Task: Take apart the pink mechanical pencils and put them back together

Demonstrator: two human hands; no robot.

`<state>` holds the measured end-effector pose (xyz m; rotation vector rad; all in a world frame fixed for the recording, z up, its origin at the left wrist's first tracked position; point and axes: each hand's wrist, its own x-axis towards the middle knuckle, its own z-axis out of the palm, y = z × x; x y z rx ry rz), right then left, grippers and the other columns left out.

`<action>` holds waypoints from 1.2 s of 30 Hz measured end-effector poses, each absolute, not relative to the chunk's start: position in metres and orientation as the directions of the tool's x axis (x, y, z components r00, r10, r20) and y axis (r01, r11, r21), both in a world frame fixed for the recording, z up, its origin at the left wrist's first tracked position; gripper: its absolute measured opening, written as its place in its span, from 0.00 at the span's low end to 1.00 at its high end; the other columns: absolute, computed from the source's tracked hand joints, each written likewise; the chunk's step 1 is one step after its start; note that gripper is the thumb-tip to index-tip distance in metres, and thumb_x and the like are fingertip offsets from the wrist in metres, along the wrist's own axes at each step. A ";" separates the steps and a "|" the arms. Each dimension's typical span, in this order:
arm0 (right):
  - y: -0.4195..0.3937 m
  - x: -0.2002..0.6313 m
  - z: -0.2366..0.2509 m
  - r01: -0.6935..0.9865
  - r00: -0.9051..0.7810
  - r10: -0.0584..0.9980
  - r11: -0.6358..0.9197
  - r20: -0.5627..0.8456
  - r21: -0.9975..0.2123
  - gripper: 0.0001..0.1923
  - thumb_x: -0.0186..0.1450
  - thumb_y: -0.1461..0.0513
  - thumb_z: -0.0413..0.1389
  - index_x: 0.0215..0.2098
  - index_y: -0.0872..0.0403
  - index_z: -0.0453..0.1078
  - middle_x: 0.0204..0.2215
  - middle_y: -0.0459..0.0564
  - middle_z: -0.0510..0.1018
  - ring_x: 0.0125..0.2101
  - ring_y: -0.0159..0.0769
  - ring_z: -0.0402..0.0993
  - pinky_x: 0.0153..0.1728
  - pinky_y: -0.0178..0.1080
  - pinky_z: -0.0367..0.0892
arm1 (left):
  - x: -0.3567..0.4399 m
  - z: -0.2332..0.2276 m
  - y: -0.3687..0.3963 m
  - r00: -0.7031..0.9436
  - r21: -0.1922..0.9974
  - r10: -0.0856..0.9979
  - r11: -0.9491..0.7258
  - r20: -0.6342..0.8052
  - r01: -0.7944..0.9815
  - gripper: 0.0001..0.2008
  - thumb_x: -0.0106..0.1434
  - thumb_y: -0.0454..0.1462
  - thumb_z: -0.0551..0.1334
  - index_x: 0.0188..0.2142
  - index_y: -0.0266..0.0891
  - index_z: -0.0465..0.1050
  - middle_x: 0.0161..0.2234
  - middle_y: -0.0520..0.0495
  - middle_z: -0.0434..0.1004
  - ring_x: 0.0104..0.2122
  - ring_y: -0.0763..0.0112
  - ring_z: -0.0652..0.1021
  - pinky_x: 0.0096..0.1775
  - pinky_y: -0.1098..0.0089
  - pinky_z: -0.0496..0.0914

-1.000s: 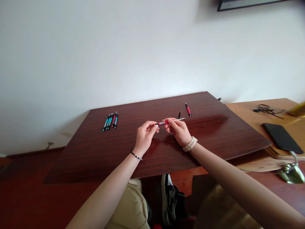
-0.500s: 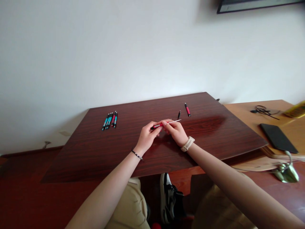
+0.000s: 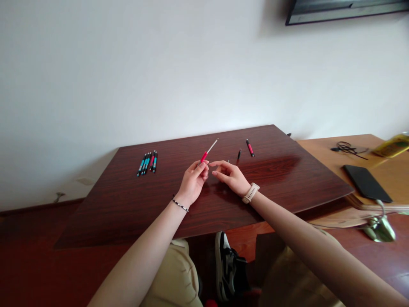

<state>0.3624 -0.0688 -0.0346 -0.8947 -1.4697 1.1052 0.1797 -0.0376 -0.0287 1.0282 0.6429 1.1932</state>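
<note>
Fingers of left hand (image 3: 192, 182) pinch red pen (image 3: 207, 152); right hand (image 3: 230, 175) fingers loosely spread, holding nothing.

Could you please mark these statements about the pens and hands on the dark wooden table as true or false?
1. The left hand holds a red pen part with a thin white tip pointing up and away. True.
2. The right hand grips the same pen part. False: its fingers are open and apart from it.
3. A row of pens lies on the table's left side, beyond the left hand. True.
4. The black phone lies on the dark table beside the pens. False: it rests on the lighter wooden surface to the right.
5. A red and black pen piece lies beyond the right hand. True.
</note>
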 end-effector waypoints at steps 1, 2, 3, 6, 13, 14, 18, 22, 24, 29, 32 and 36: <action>-0.070 0.362 -0.034 -0.006 -0.170 0.937 0.308 0.305 -0.951 0.20 0.69 0.50 0.65 0.55 0.49 0.78 0.28 0.44 0.74 0.27 0.34 0.65 0.30 0.38 0.62 | 0.178 -0.028 -0.036 0.278 0.891 0.954 0.029 0.111 -0.454 0.15 0.63 0.47 0.74 0.42 0.41 0.81 0.35 0.49 0.76 0.30 0.77 0.71 0.31 0.72 0.66; -0.071 0.362 -0.034 0.013 -0.146 0.935 0.327 0.322 -0.945 0.18 0.69 0.50 0.64 0.53 0.49 0.79 0.29 0.45 0.75 0.28 0.35 0.65 0.31 0.39 0.62 | 0.177 -0.028 -0.035 0.270 0.885 0.956 0.024 0.116 -0.465 0.15 0.63 0.48 0.74 0.42 0.42 0.80 0.35 0.49 0.76 0.30 0.76 0.71 0.30 0.72 0.66; -0.071 0.362 -0.034 0.036 -0.104 0.933 0.351 0.346 -0.936 0.16 0.70 0.50 0.63 0.51 0.49 0.80 0.31 0.46 0.76 0.29 0.36 0.66 0.32 0.39 0.62 | 0.175 -0.027 -0.033 0.259 0.881 0.959 0.019 0.118 -0.472 0.15 0.64 0.49 0.73 0.42 0.42 0.80 0.35 0.49 0.76 0.30 0.76 0.71 0.30 0.72 0.66; -0.070 0.367 -0.034 0.139 0.119 0.891 0.421 0.437 -0.896 0.12 0.73 0.52 0.60 0.47 0.49 0.79 0.35 0.49 0.78 0.31 0.38 0.67 0.34 0.41 0.64 | 0.172 -0.027 -0.032 0.232 0.877 0.965 0.007 0.119 -0.481 0.16 0.64 0.50 0.73 0.42 0.42 0.80 0.36 0.48 0.76 0.30 0.75 0.72 0.30 0.71 0.67; -0.058 0.394 -0.040 0.561 0.389 0.673 0.369 0.629 -0.741 0.13 0.71 0.61 0.54 0.51 0.51 0.75 0.49 0.57 0.71 0.43 0.44 0.70 0.46 0.48 0.72 | 0.171 -0.028 -0.034 0.284 0.849 0.955 0.080 0.084 -0.522 0.17 0.62 0.50 0.74 0.42 0.41 0.81 0.36 0.48 0.76 0.30 0.76 0.71 0.30 0.72 0.66; -0.056 0.397 -0.041 0.624 0.369 0.666 0.340 0.649 -0.704 0.15 0.69 0.62 0.55 0.53 0.51 0.74 0.52 0.59 0.70 0.47 0.46 0.70 0.51 0.51 0.71 | 0.171 -0.028 -0.034 0.286 0.857 0.955 0.078 0.083 -0.509 0.17 0.62 0.50 0.74 0.42 0.41 0.81 0.36 0.47 0.76 0.30 0.76 0.72 0.30 0.72 0.66; -0.048 0.404 -0.039 0.814 0.236 0.671 0.258 0.703 -0.520 0.28 0.66 0.62 0.58 0.64 0.49 0.67 0.65 0.61 0.63 0.65 0.58 0.59 0.66 0.65 0.58 | 0.170 -0.028 -0.033 0.295 0.884 0.949 0.044 0.108 -0.465 0.17 0.64 0.50 0.73 0.42 0.41 0.81 0.36 0.47 0.76 0.31 0.75 0.72 0.30 0.71 0.66; -0.038 0.419 -0.035 0.909 -0.041 0.688 0.326 0.725 -0.258 0.23 0.67 0.61 0.60 0.61 0.48 0.71 0.76 0.56 0.50 0.75 0.61 0.44 0.70 0.69 0.47 | 0.170 -0.029 -0.032 0.326 0.846 0.941 0.101 0.090 -0.524 0.14 0.63 0.47 0.74 0.42 0.41 0.83 0.36 0.48 0.76 0.31 0.76 0.72 0.31 0.73 0.66; -0.035 0.429 -0.035 0.919 -0.193 0.699 0.375 0.689 -0.123 0.19 0.68 0.60 0.60 0.57 0.48 0.74 0.78 0.52 0.48 0.76 0.62 0.41 0.72 0.69 0.42 | 0.171 -0.029 -0.032 0.344 0.823 0.936 0.141 0.070 -0.550 0.14 0.63 0.46 0.75 0.42 0.40 0.84 0.37 0.47 0.76 0.31 0.77 0.72 0.31 0.73 0.66; -0.033 0.442 -0.044 0.935 -0.240 0.744 0.349 0.624 -0.057 0.19 0.69 0.52 0.62 0.55 0.51 0.78 0.80 0.50 0.45 0.77 0.67 0.39 0.73 0.72 0.37 | 0.173 -0.029 -0.033 0.382 0.816 0.922 0.172 0.063 -0.551 0.15 0.62 0.45 0.76 0.41 0.36 0.85 0.36 0.46 0.76 0.32 0.77 0.71 0.33 0.74 0.65; -0.030 0.442 -0.049 0.927 -0.268 0.759 0.371 0.593 -0.057 0.16 0.69 0.53 0.63 0.51 0.51 0.81 0.79 0.51 0.48 0.77 0.68 0.39 0.72 0.74 0.35 | 0.174 -0.029 -0.035 0.410 0.841 0.910 0.170 0.067 -0.514 0.14 0.63 0.44 0.76 0.41 0.36 0.85 0.35 0.46 0.76 0.33 0.76 0.72 0.33 0.73 0.65; -0.025 0.442 -0.054 0.919 -0.296 0.767 0.392 0.569 -0.050 0.13 0.69 0.53 0.63 0.47 0.51 0.84 0.78 0.52 0.53 0.77 0.67 0.41 0.72 0.75 0.34 | 0.175 -0.029 -0.038 0.452 0.884 0.890 0.166 0.056 -0.436 0.14 0.64 0.45 0.75 0.41 0.36 0.86 0.36 0.45 0.77 0.33 0.74 0.72 0.34 0.71 0.64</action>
